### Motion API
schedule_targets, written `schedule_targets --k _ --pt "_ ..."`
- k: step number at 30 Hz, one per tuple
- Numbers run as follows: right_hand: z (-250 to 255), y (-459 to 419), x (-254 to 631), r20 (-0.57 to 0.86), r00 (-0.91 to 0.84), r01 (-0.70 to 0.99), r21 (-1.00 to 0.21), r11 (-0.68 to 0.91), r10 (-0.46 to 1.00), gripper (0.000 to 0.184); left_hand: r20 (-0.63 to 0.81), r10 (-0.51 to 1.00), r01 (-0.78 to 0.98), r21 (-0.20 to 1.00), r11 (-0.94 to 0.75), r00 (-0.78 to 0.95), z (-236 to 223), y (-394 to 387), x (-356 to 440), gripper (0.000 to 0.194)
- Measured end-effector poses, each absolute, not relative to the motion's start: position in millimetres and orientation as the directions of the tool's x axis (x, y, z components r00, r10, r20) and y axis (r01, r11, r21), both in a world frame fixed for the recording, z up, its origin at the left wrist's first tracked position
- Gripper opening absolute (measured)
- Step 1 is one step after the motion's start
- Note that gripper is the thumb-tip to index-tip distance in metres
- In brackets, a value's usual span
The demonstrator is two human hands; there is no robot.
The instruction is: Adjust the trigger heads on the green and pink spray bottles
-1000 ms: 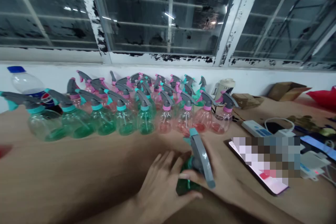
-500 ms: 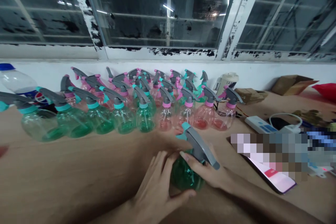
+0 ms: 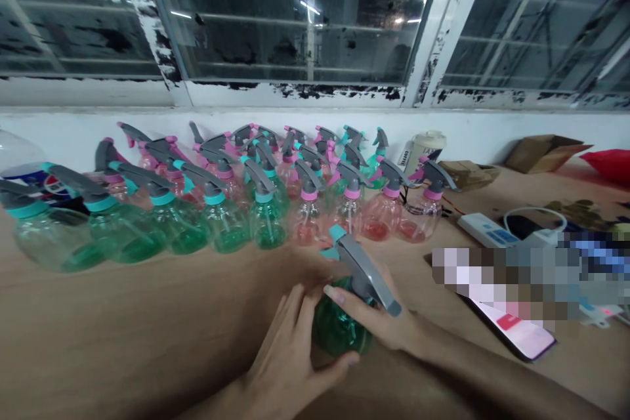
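Observation:
A green spray bottle (image 3: 339,328) with a grey and turquoise trigger head stands nearest to me on the table. My right hand (image 3: 381,315) wraps round its upper body, just below the head, with the thumb across the near side. Cupped against the left of the same bottle is my left hand (image 3: 290,348), its thumb reaching along the bottom front. The far fingers of both hands are partly hidden behind the bottle. Beyond them stand rows of similar bottles, such as a green one (image 3: 268,226) with a turquoise collar and a pink one (image 3: 381,220) with a pink collar.
A phone (image 3: 522,328) lies on the right, beside a white power strip (image 3: 487,231) and cables. Behind are a coffee cup (image 3: 428,147), cardboard boxes (image 3: 541,151) and a red item (image 3: 610,167). A large plastic bottle (image 3: 20,154) is cut off at the left edge.
Both hands and the held spray bottle have shifted slightly to the left. The view has turned a little, so the rows on the left sit farther left.

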State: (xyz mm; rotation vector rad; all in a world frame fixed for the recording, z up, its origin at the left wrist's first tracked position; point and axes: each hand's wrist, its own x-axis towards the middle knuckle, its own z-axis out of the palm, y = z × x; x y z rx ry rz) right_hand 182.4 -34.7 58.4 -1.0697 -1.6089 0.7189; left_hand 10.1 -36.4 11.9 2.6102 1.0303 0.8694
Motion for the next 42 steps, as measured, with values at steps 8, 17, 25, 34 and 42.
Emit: schedule_targets --k 8,17,25,34,42 --pt "59 -35 179 0.430 -0.058 0.263 -0.864 0.429 0.901 0.032 0.460 0.672 0.569 0.361 -0.739 0.581 4 -36 6 0.080" --pt "59 -26 173 0.462 -0.064 0.180 -0.867 0.465 0.885 0.035 0.470 0.674 0.557 0.382 -0.737 0.569 -4 -29 1 0.078" --pt "59 -23 171 0.438 -0.100 0.176 -0.876 0.450 0.893 0.031 0.450 0.680 0.530 0.426 -0.733 0.578 -3 -21 -1 0.075" --pt "67 -16 189 0.461 -0.298 0.326 -0.774 0.543 0.836 0.061 0.398 0.705 0.510 0.495 -0.704 0.587 -1 -22 -1 0.076" --pt "99 -8 228 0.227 -0.518 0.534 -0.668 0.519 0.825 0.097 0.360 0.752 0.453 0.627 -0.633 0.552 6 -24 2 0.074"
